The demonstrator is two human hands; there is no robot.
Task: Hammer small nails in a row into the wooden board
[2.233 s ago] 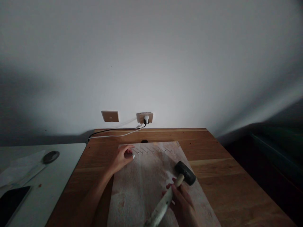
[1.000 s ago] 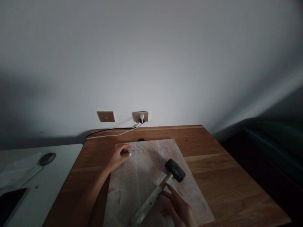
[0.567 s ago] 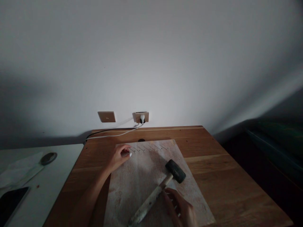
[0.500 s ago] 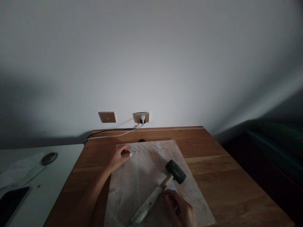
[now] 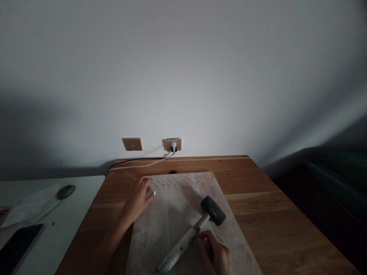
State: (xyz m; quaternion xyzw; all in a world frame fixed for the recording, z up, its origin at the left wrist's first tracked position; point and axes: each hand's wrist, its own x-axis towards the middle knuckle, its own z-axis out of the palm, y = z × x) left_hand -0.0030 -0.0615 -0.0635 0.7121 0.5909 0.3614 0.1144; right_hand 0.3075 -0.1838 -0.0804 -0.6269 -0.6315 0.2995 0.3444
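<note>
A pale, worn wooden board point(image 5: 169, 214) lies in front of me with a row of several thin nails point(image 5: 176, 185) along its far edge. My left hand point(image 5: 142, 194) is at the board's far left corner, thumb and fingers apart, beside the leftmost nail. Across the board rests a rubber mallet point(image 5: 183, 238), its black head to the right and its paint-spotted handle pointing toward me. My right hand point(image 5: 216, 252) is just right of the handle with its fingers curled closed. Whatever those fingers may hold is hidden.
The board sits on a wooden table point(image 5: 266, 214) against a wall. A power outlet point(image 5: 173, 145) with a plug and cables is behind it. To the left, a white table point(image 5: 77, 206) bears a phone point(image 5: 20, 244), a clear plastic bag and a dark round object point(image 5: 66, 191).
My left hand has opened and drawn slightly left from the leftmost nail, which now shows clearly. My right hand stays beside the mallet, its fingers curled a little more. The view has shifted slightly.
</note>
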